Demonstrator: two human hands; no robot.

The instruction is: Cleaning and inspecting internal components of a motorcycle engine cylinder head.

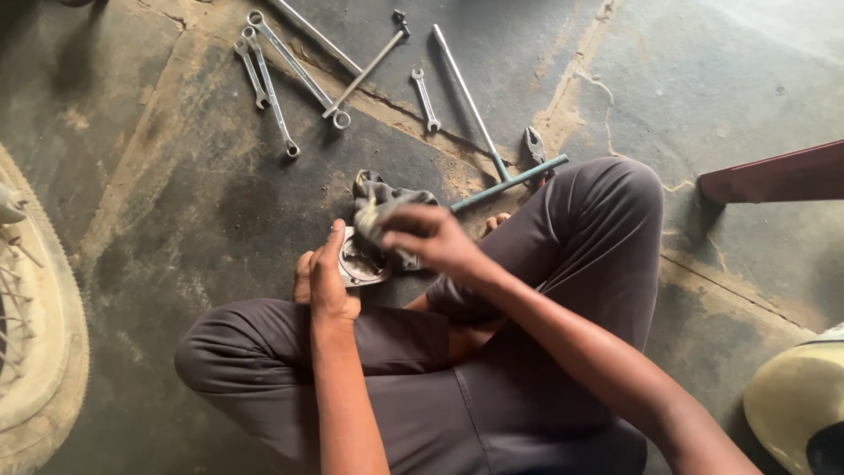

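I sit cross-legged on a stained concrete floor. My left hand (327, 280) holds a small round metal part (360, 260) with a hollow, grimy inside, just above my knee. My right hand (428, 237) is blurred and grips a dark grey rag (380, 195), pressing it against the top of the metal part. The rag's loose end hangs behind the part toward the floor.
Several spanners (272, 75) and a long T-handle wrench (482, 132) lie on the floor ahead, with pliers (534, 145) beside them. A spoked wheel with a tyre (35, 334) is at the left. A red bar (778, 176) and a cream rounded body panel (796, 400) are at the right.
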